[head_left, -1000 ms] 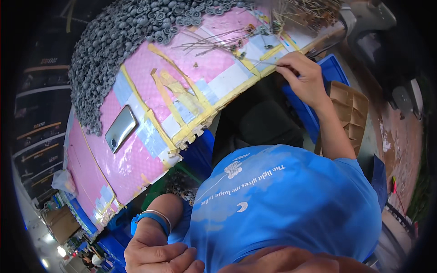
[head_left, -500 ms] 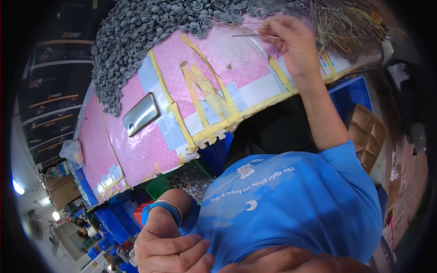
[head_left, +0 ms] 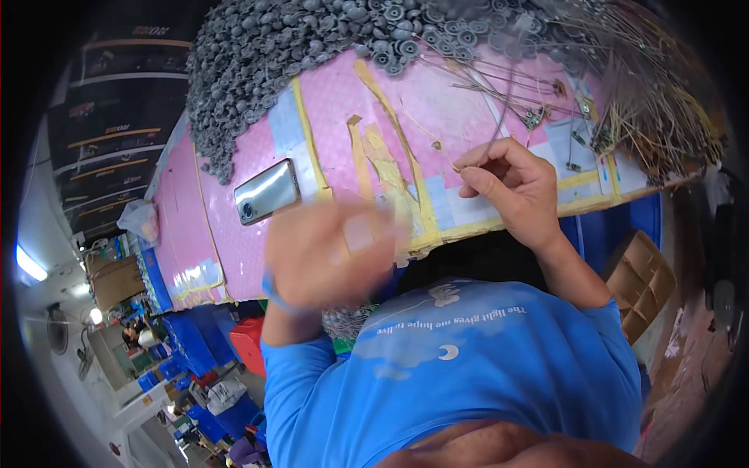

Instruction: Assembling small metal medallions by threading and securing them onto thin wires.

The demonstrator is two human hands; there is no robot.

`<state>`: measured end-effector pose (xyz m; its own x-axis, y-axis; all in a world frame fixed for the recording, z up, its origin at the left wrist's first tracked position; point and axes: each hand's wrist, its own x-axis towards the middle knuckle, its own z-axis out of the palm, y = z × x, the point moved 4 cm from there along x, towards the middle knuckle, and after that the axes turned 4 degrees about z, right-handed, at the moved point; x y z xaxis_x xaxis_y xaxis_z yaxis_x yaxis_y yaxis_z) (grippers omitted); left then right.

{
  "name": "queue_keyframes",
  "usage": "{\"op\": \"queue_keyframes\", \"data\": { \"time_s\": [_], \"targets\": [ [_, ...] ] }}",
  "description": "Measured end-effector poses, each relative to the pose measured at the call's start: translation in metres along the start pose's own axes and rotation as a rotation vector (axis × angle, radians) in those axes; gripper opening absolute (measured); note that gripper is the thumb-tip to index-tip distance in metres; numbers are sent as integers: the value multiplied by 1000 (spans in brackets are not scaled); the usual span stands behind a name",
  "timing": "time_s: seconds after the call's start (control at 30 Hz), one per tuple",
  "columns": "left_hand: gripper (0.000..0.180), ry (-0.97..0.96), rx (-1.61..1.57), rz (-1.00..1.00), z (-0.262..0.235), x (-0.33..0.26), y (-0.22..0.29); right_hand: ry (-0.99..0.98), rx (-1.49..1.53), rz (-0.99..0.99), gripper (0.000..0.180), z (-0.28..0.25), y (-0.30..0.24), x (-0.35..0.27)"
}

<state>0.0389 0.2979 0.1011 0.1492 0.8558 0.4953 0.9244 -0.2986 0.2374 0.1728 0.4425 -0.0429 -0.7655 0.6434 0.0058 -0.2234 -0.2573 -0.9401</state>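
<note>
The tabletop (head_left: 331, 109) spreads out before me, pink, with yellow tape laid across it. Its bare middle seems to me the best ground to work over, because the pale pink should show a thin strand well.

The grey caps (head_left: 273, 62) heap along the far left. A trailing strand could catch among them, so I judge it wise to work on the near side of them. The bundle (head_left: 655, 101) of wires sprawls at far right, its strands crossing, and calls for the same care.

My left hand (head_left: 328, 253) hangs over the near edge, blurred; I cannot tell whether its fingers are wide or narrow, or whether it holds anything. A slow, low approach would suit it best.

My right hand (head_left: 507, 183) is narrow, thumb and finger pinched on a thin wire (head_left: 456, 166) above the tabletop's near right part. A light grip close to the tip should steady it without a bend.

The phone (head_left: 268, 192) lies flat at left, just beyond my left hand, where an elbow or cuff could nudge it.

The small green boards (head_left: 534, 117) lie with loose wires beyond my right hand; lifting clear of them looks safer than sliding across.
</note>
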Motion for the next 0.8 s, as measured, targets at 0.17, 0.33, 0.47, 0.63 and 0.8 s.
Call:
{"op": "queue_keyframes", "data": {
  "time_s": [0.17,0.33,0.47,0.63,0.8],
  "targets": [
    [26,41,-44,-327,64,22,-140,0,87,35,10,-4,-2,0],
    [31,-90,297,-205,89,45,-177,-27,82,42,9,-2,-1,-3],
    [33,-69,397,-214,91,38,-183,-47,49,56,10,-2,-1,-2],
    [22,2,117,-317,80,15,-177,-28,22,36,10,-1,1,0],
    [17,-76,131,-322,69,-3,-158,-7,-34,28,9,-6,3,1]
  ]
}}
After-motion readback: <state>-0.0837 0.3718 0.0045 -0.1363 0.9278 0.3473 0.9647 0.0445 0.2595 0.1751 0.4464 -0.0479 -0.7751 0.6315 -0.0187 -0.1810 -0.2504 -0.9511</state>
